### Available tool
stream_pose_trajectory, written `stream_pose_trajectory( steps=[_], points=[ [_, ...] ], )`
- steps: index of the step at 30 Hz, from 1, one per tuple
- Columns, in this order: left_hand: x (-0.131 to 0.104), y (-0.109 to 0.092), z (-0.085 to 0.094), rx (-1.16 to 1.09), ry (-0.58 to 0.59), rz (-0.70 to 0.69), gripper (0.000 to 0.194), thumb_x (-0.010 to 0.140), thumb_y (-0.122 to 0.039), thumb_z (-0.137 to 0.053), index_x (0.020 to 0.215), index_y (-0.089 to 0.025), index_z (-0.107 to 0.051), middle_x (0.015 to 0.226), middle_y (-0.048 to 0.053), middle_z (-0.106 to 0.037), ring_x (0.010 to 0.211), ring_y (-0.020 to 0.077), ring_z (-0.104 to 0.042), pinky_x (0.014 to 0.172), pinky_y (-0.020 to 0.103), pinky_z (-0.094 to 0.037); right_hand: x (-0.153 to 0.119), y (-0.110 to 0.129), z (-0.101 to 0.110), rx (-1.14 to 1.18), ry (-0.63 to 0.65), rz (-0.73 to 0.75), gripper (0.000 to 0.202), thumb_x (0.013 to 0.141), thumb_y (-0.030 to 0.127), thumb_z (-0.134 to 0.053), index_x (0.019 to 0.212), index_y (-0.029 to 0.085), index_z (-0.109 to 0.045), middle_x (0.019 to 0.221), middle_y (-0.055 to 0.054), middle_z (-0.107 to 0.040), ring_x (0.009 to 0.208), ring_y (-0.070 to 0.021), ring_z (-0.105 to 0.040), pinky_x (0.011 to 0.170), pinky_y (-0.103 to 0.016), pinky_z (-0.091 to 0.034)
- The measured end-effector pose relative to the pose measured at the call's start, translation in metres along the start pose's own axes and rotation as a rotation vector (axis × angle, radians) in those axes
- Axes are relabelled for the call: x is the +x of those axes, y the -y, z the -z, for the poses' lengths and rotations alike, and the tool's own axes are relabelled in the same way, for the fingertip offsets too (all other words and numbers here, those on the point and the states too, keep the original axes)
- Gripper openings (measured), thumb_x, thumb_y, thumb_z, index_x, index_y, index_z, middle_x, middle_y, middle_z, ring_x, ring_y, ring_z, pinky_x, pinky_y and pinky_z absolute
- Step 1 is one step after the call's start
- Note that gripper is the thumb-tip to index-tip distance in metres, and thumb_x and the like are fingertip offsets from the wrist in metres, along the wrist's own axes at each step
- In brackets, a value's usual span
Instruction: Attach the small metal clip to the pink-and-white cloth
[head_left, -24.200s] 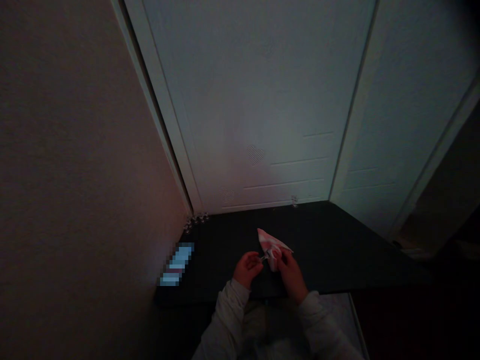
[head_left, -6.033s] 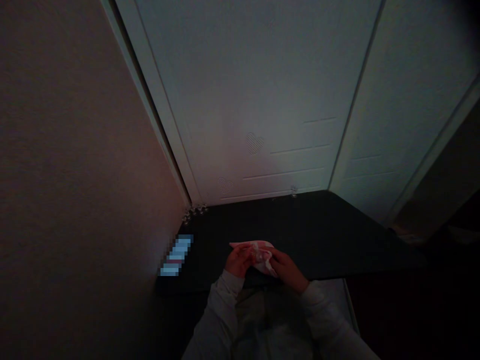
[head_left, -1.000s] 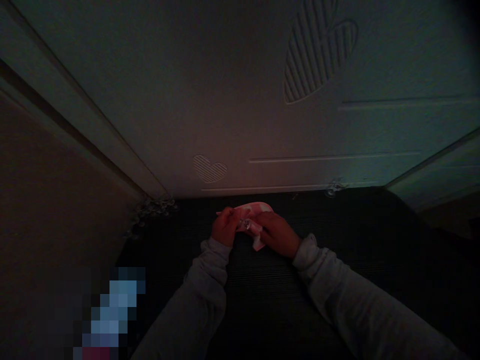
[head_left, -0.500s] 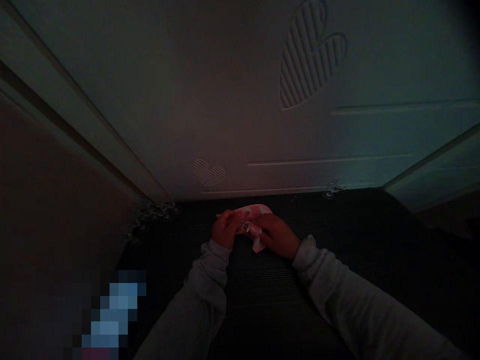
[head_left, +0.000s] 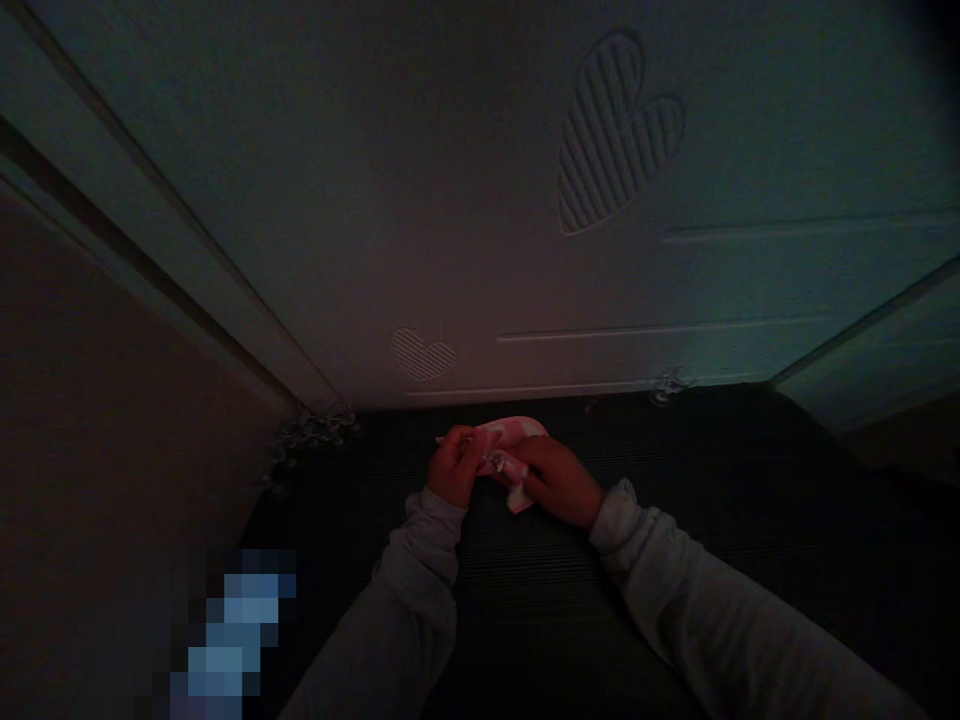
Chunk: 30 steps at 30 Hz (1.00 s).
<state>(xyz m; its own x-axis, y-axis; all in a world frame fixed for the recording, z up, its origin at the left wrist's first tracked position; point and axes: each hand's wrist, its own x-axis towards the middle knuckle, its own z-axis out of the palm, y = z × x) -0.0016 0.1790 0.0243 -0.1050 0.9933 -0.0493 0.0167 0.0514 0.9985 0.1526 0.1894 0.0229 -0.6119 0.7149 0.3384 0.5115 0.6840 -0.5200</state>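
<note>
A pink-and-white band [head_left: 517, 430] of soft, flat material lies curved between my two hands over the dark surface. My left hand [head_left: 452, 468] is closed on the band's left part, fingers bent toward its middle. On the other side, my right hand [head_left: 561, 478] grips it, with thumb and fingers pressed together near a rolled or folded end. A small shiny metal piece [head_left: 498, 460] shows on the band between the fingertips; its exact kind is too dim to tell. One loose end of the band hangs down beside my right thumb.
Several small shiny pieces [head_left: 315, 428] are heaped at the left back of the dark ribbed surface [head_left: 525, 620]. Another shiny piece [head_left: 667, 387] sits at the back right. A pale panel [head_left: 480, 250] with embossed hearts stands behind. A pixelated bluish patch covers the lower left.
The whole view has shifted slightly, so everything sits a little lower. Both hands keep hold of the pink-and-white band, with the metal piece still between them.
</note>
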Motion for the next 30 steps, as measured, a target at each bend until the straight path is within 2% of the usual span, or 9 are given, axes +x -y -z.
stream_pose_trajectory(
  steps=[8, 12, 15, 19, 22, 25, 30],
  points=[
    [0.007, 0.014, 0.007, 0.015, 0.114, -0.071, 0.03, 0.07, -0.043, -0.046, 0.085, -0.017, -0.048, 0.046, -0.007, -0.042, 0.036, 0.0046, -0.034, 0.036, 0.017, -0.027, 0.001, -0.001, -0.001, 0.056, -0.027, -0.047, 0.022, 0.079, 0.02, -0.039, 0.09, 0.016, -0.057, 0.089, -0.005, -0.061, 0.084, -0.0164, -0.053, 0.076, -0.03, -0.039],
    [0.01, 0.016, 0.012, -0.043, 0.18, -0.037, 0.041, 0.067, -0.043, -0.049, 0.098, -0.015, -0.045, 0.053, -0.005, -0.05, 0.036, 0.0049, -0.038, 0.036, 0.019, -0.03, 0.0, 0.0, -0.001, 0.076, -0.047, -0.039, 0.023, 0.079, 0.02, -0.039, 0.093, 0.017, -0.056, 0.091, -0.005, -0.061, 0.087, -0.0164, -0.053, 0.078, -0.03, -0.039],
    [0.009, 0.012, 0.012, -0.079, 0.172, -0.005, 0.047, 0.066, -0.042, -0.051, 0.102, -0.014, -0.044, 0.054, -0.004, -0.052, 0.037, 0.0061, -0.041, 0.038, 0.02, -0.033, 0.001, 0.001, -0.001, 0.074, -0.056, -0.043, 0.024, 0.079, 0.02, -0.038, 0.095, 0.016, -0.056, 0.093, -0.006, -0.061, 0.089, -0.0164, -0.053, 0.079, -0.03, -0.039],
    [0.008, 0.011, 0.011, -0.041, 0.055, -0.025, 0.038, 0.068, -0.042, -0.049, 0.094, -0.014, -0.051, 0.048, -0.005, -0.048, 0.037, 0.0054, -0.038, 0.037, 0.019, -0.03, 0.001, 0.003, -0.001, 0.055, -0.072, -0.089, 0.022, 0.079, 0.023, -0.039, 0.09, 0.016, -0.057, 0.092, -0.007, -0.061, 0.087, -0.0167, -0.053, 0.078, -0.03, -0.04],
    [0.01, 0.011, 0.01, 0.0, -0.023, -0.027, 0.032, 0.064, -0.041, -0.053, 0.081, -0.014, -0.056, 0.053, -0.003, -0.052, 0.041, 0.0055, -0.041, 0.038, 0.019, -0.03, 0.001, 0.004, -0.001, 0.055, -0.07, -0.097, 0.023, 0.08, 0.023, -0.038, 0.09, 0.016, -0.057, 0.091, -0.006, -0.061, 0.086, -0.0166, -0.054, 0.078, -0.03, -0.04],
    [0.011, 0.009, 0.01, 0.023, -0.043, -0.038, 0.028, 0.06, -0.04, -0.058, 0.071, -0.015, -0.058, 0.056, -0.001, -0.055, 0.047, 0.0075, -0.046, 0.041, 0.019, -0.033, 0.001, 0.003, -0.001, 0.059, -0.065, -0.089, 0.023, 0.08, 0.022, -0.038, 0.092, 0.016, -0.057, 0.091, -0.006, -0.061, 0.087, -0.0165, -0.053, 0.078, -0.03, -0.04],
    [0.009, 0.002, 0.009, 0.019, -0.033, -0.038, 0.025, 0.059, -0.038, -0.058, 0.068, -0.015, -0.058, 0.051, -0.002, -0.054, 0.047, 0.0084, -0.047, 0.044, 0.02, -0.035, 0.0, 0.003, -0.001, 0.044, -0.064, -0.066, 0.023, 0.08, 0.022, -0.037, 0.091, 0.017, -0.057, 0.091, -0.006, -0.061, 0.086, -0.0164, -0.054, 0.077, -0.031, -0.04]
  ],
)
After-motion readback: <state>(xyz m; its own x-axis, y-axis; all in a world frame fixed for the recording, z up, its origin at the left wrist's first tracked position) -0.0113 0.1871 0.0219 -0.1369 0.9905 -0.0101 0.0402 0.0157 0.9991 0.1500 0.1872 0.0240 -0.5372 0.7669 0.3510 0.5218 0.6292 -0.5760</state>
